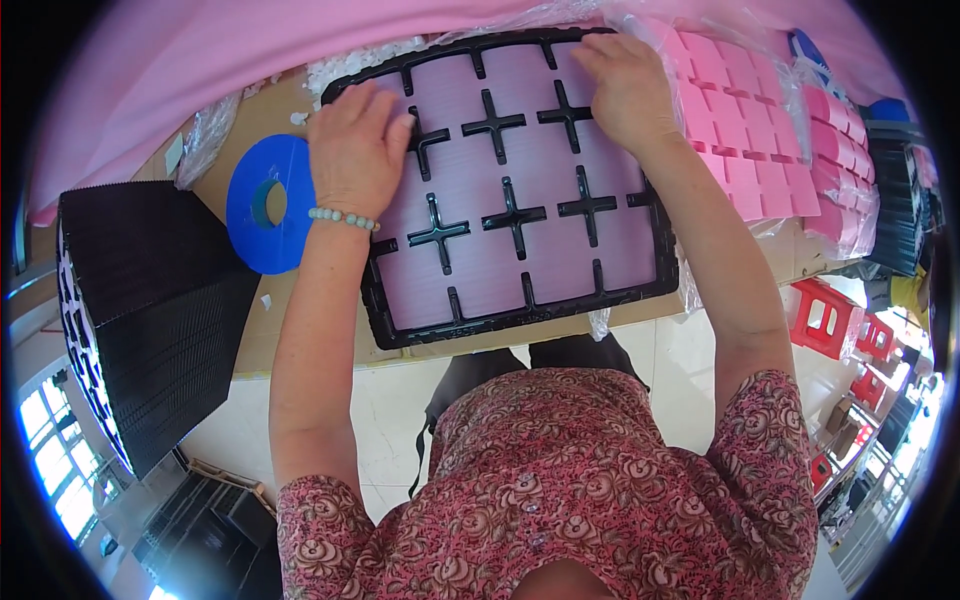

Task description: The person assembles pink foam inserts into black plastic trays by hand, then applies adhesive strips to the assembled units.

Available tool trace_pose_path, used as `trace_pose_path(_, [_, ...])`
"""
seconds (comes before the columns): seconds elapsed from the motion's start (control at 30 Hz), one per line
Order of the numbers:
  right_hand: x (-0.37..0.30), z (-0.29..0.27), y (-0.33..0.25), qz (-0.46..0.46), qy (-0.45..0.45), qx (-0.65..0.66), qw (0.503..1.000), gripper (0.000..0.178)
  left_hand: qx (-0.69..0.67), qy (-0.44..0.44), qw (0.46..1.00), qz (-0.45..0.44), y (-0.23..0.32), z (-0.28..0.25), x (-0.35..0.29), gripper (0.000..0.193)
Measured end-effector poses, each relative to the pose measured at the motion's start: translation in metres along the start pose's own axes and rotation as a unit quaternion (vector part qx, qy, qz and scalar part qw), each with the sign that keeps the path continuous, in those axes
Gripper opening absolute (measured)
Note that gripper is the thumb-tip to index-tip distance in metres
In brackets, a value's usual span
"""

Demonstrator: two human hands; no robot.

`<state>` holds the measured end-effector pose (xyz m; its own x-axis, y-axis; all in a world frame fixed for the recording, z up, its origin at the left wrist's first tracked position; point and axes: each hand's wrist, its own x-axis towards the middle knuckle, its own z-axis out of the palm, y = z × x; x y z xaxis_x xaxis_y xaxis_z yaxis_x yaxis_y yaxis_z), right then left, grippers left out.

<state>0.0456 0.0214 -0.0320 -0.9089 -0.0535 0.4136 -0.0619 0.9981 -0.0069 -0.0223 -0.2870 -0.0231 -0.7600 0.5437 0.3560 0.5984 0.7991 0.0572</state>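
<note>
Resting left grip [355, 150], fingers spread, on the black tray [530, 313] on the desk [262, 340]; right grip [628, 92] at its far corner, pinching or not impossible to tell. Apparently lined already with lilac sheet [540, 165]; leaving pink blocks [740, 132] outside, to the right.

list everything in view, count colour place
tray: one, black, centre
filling: uncounted, pink, in tray
roll: one, blue, left
stacks: several, black, left and right
foam blocks: many, pink, right
wrap: several, clear, on table
sheet: one, pink, far side
table: one, tan, under tray
stools: several, red, right floor
floor: one, pale, below
bracelet: one, pale green, left wrist
shirt: one, patterned red, bottom
left hand: one, bare, tray's left
right hand: one, bare, tray's far right
</note>
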Motion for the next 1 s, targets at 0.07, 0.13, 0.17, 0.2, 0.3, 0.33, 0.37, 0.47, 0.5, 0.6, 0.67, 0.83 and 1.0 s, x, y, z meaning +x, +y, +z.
trace_pose_path(0.07, [-0.002,-0.002,-0.005,-0.025,-0.046,-0.023,0.998,0.036,0.006,-0.034,0.999,0.036,0.002,0.007,-0.005,0.039])
trace_pose_path(0.13, [-0.007,0.0,-0.008,0.005,-0.124,-0.047,0.991,0.044,0.021,-0.09,0.996,0.017,0.001,0.014,-0.014,0.052])
trace_pose_path(0.17, [-0.01,0.001,-0.009,0.006,-0.126,-0.048,0.991,0.044,0.019,-0.09,0.996,0.018,0.003,0.014,-0.015,0.052])
trace_pose_path(0.2, [-0.012,0.003,-0.01,0.004,-0.127,-0.061,0.99,0.045,0.032,-0.104,0.994,0.014,0.005,0.013,-0.015,0.056])
trace_pose_path(0.3, [-0.009,0.001,-0.006,-0.001,-0.148,-0.058,0.987,0.05,0.033,-0.115,0.993,0.01,0.001,0.013,-0.016,0.063])
trace_pose_path(0.33, [-0.01,-0.001,-0.005,-0.003,-0.168,-0.043,0.985,0.055,0.022,-0.113,0.993,0.012,-0.003,0.014,-0.017,0.066])
trace_pose_path(0.37, [-0.017,-0.004,-0.003,0.0,-0.179,-0.043,0.983,0.055,0.02,-0.106,0.994,0.019,-0.003,0.012,-0.017,0.066])
trace_pose_path(0.47, [-0.028,-0.022,0.007,-0.01,-0.105,0.04,0.994,0.052,0.002,-0.078,0.996,0.044,-0.003,-0.005,-0.025,0.055])
trace_pose_path(0.5, [-0.037,-0.035,0.005,-0.022,-0.085,0.072,0.994,0.051,0.002,-0.082,0.996,0.042,0.0,-0.017,-0.031,0.055])
trace_pose_path(0.6, [-0.079,-0.072,-0.002,-0.068,-0.051,0.114,0.99,0.037,-0.077,-0.087,0.992,0.046,0.016,-0.063,-0.063,0.045])
trace_pose_path(0.67, [-0.111,-0.095,-0.012,-0.094,-0.09,0.144,0.981,0.039,-0.132,-0.069,0.986,0.08,0.032,-0.09,-0.081,0.036])
trace_pose_path(0.83, [-0.139,-0.108,-0.029,-0.079,-0.152,0.161,0.972,0.046,-0.27,0.032,0.942,-0.199,-0.004,-0.063,-0.138,0.03])
trace_pose_path(1.0, [-0.143,-0.083,0.004,0.104,-0.065,0.237,0.964,0.039,-0.362,-0.078,0.796,-0.478,-0.017,-0.041,-0.142,0.047])
